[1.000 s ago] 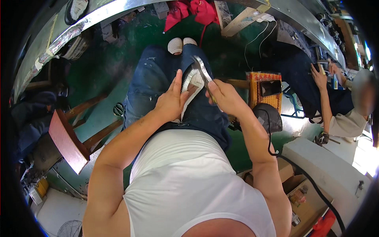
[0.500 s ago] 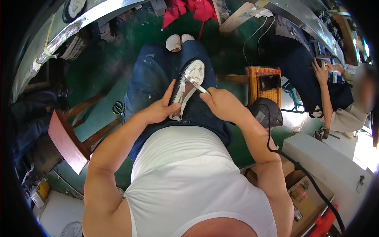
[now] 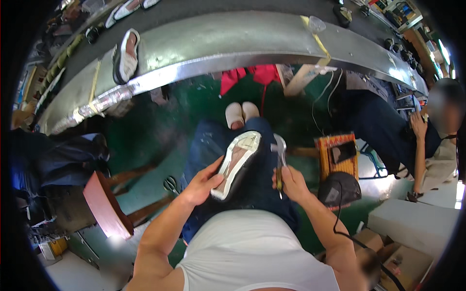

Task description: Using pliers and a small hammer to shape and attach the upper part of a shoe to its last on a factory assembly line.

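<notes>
In my left hand (image 3: 203, 185) is a shoe without an outsole (image 3: 236, 162), its underside turned up above my lap. A white border runs round a brownish middle, and its sides are black. My left fingers and thumb grip the heel end. Beside it, my right hand (image 3: 292, 183) is closed round the handle of a hammer (image 3: 279, 150). The hammer's metal head points away from me, apart from the shoe, and the handle's lower end sticks out below my fingers.
Ahead runs a metal-edged bench (image 3: 204, 41) with another shoe (image 3: 127, 57) at its left. A woven-topped stool (image 3: 320, 145) at right carries a phone (image 3: 343, 152). Scissors (image 3: 171, 184) lie left of my legs, near a wooden stool (image 3: 104, 203). A co-worker (image 3: 439, 145) sits at right.
The hammer has come off the shoe and moved right, its head now pointing away from me. The shoe has tilted in my left hand. The view has lifted, showing more bench.
</notes>
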`<action>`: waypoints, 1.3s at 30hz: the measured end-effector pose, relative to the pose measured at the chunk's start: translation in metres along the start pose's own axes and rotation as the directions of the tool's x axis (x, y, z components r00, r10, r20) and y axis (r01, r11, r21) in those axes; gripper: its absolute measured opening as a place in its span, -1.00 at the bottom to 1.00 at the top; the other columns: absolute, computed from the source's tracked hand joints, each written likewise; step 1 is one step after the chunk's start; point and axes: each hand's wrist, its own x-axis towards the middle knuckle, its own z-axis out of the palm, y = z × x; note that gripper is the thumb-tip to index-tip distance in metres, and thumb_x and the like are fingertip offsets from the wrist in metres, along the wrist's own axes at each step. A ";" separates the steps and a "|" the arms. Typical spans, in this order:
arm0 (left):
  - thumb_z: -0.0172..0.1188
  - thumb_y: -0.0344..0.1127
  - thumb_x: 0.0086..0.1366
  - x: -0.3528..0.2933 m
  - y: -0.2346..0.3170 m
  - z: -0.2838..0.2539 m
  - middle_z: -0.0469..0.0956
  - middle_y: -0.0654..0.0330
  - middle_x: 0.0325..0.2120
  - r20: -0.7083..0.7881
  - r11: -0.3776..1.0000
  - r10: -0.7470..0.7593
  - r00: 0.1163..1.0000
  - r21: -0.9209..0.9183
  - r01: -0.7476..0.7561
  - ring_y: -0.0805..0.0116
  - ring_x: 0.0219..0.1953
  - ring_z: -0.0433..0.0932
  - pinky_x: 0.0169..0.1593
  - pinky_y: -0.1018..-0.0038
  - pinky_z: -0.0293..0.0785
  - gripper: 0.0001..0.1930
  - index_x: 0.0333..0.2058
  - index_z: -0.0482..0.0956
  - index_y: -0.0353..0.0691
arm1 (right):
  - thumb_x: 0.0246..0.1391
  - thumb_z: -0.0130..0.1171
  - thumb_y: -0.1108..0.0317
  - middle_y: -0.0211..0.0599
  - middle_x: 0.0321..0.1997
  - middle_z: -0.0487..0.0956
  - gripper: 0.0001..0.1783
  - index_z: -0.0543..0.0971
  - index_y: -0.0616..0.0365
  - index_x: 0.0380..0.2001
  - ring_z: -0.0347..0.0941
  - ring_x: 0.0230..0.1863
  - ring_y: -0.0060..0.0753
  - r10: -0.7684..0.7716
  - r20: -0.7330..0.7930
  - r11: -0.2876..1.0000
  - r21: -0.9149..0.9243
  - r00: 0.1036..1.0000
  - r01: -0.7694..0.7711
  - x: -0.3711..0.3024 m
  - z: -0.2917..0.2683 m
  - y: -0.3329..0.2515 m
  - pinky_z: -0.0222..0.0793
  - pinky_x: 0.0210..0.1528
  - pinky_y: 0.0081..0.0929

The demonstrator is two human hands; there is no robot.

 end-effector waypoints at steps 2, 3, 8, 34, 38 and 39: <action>0.16 -0.35 0.36 -0.012 0.041 -0.004 0.25 0.12 0.31 -0.032 0.985 0.116 0.993 -0.121 -0.119 0.33 0.32 0.24 0.36 0.37 0.09 -0.31 0.38 0.08 -0.33 | 0.42 -0.21 0.08 -0.27 -0.37 0.56 -0.52 0.47 0.34 -0.15 0.51 -0.42 -0.50 0.034 0.025 0.999 -0.004 0.999 -0.034 -0.003 0.000 0.014 0.46 -0.32 -0.50; 0.21 -0.32 0.33 -0.014 0.073 -0.001 0.27 0.09 0.30 -0.078 0.976 0.194 0.978 -0.084 -0.200 0.29 0.32 0.25 0.37 0.32 0.10 -0.27 0.37 0.08 -0.34 | 0.42 -0.21 0.07 -0.27 -0.37 0.55 -0.52 0.47 0.34 -0.16 0.51 -0.42 -0.49 0.086 0.030 0.996 0.002 0.996 -0.086 -0.003 0.003 0.020 0.46 -0.32 -0.50; 0.16 -0.25 0.34 0.065 0.258 -0.002 0.47 0.04 0.12 -0.081 0.932 0.361 0.929 0.056 -0.357 0.31 0.10 0.51 0.19 0.37 0.40 -0.34 0.33 0.17 -0.37 | 0.43 -0.22 0.08 -0.22 -0.35 0.58 -0.51 0.48 0.36 -0.18 0.55 -0.42 -0.44 0.185 0.060 0.980 0.068 0.981 -0.189 0.014 -0.009 0.029 0.48 -0.31 -0.48; 0.37 0.37 -0.09 0.341 0.452 -0.221 -0.17 -0.23 0.40 -0.536 0.498 0.841 -0.073 0.715 0.491 -0.15 0.45 -0.18 0.43 0.01 -0.13 0.28 0.39 -0.09 -0.30 | 0.44 -0.42 -0.02 -0.08 -0.28 0.63 -0.37 0.45 0.39 -0.07 0.64 -0.34 -0.34 0.417 0.302 0.842 0.225 0.857 -0.489 0.047 -0.041 -0.002 0.34 -0.60 -0.67; 0.41 0.33 -0.12 0.346 0.463 -0.250 -0.14 -0.23 0.40 -0.637 0.549 0.768 0.056 0.702 0.455 -0.15 0.44 -0.11 0.44 0.11 -0.06 0.30 0.38 -0.10 -0.36 | 0.44 -0.43 -0.03 -0.06 -0.27 0.63 -0.34 0.44 0.42 -0.06 0.64 -0.34 -0.32 0.425 0.309 0.848 0.194 0.851 -0.493 0.055 -0.045 -0.008 0.33 -0.60 -0.67; 0.42 0.31 -0.13 0.349 0.465 -0.255 -0.13 -0.23 0.39 -0.643 0.543 0.757 0.120 0.720 0.433 -0.14 0.43 -0.08 0.43 0.15 -0.02 0.30 0.38 -0.10 -0.35 | 0.44 -0.43 -0.02 -0.07 -0.27 0.63 -0.34 0.44 0.43 -0.06 0.64 -0.33 -0.32 0.433 0.311 0.841 0.198 0.846 -0.504 0.056 -0.048 -0.008 0.33 -0.59 -0.67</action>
